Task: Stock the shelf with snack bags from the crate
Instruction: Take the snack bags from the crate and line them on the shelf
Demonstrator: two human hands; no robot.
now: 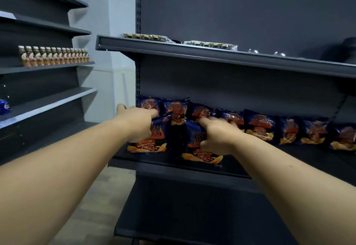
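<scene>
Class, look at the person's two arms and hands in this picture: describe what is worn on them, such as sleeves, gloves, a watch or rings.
Nothing is worn that shows. The left hand and right hand are bare, with no gloves and no visible rings. Both forearms are bare as far as the picture's edge: no sleeves, watch or bands. The right forearm has a small dark mark.

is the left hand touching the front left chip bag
Touching. The head view shows the left hand gripping the top of the front left chip bag, fingers curled over it.
</scene>
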